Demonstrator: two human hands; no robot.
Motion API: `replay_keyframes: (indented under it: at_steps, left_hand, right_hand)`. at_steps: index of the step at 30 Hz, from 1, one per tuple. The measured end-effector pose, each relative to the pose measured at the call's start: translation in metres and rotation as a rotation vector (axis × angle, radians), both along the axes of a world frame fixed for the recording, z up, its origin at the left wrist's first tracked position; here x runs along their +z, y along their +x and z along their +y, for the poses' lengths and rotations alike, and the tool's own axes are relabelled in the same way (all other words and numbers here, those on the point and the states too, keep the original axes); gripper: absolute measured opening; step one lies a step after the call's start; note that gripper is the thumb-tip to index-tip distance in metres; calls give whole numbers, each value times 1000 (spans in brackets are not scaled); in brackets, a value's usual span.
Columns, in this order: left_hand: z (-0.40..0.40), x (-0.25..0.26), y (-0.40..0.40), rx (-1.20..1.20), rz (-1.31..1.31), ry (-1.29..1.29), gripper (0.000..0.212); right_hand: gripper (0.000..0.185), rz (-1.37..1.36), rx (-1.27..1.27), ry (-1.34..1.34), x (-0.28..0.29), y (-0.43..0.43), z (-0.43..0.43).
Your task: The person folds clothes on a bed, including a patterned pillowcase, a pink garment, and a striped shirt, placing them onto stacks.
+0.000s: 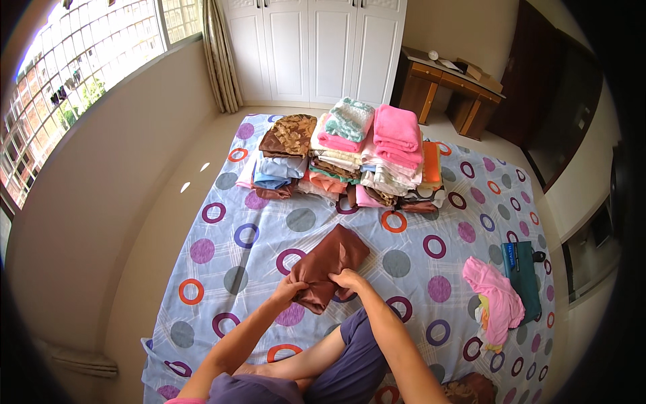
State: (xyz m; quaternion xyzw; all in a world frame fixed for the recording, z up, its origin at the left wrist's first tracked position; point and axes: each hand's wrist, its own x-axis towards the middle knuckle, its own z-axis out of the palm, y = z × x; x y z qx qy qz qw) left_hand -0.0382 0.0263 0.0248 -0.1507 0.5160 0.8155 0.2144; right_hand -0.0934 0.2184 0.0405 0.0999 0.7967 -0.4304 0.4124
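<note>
A folded brown satin cloth [330, 260] lies on the patterned bed sheet [242, 323] in front of my crossed legs. My left hand [290, 291] pinches its near left corner, thumb on top. On its near right edge, my right hand [348, 283] grips the fabric, with the fingers partly hidden beneath it. The bundle slants away to the right, and its layers look slightly creased. Farther back stand stacks of folded fabric, among them a brown floral piece [290, 134], a pink towel [396, 129] and a green-and-white fleece [350, 118].
To my right, a crumpled pink cloth [497, 298] rests against a teal bag [525, 283]. Another brown floral fabric [469, 389] is near my right elbow. Beyond the bed are a white wardrobe [313, 55], a wooden desk [449, 83] and a barred window [91, 60].
</note>
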Motion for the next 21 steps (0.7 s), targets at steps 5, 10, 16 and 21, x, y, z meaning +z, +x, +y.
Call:
replay_keyframes:
  at_steps: [5,10,16,21]
  left_hand:
    - [-6,34,-8,97,-41,172,26]
    - [3,51,-4,212,-2,233,26]
    - [13,33,13,198,-48,243,32]
    - [-6,28,26,142,-54,-94,34]
  right_hand:
    - [73,-132,-252,-191,18,3,-4]
    - [62,-376,-297,-885,57,10,-9]
    - [31,-91,-584,-885,22,15,-22]
    - [35,165,-600,-615,18,14,-28]
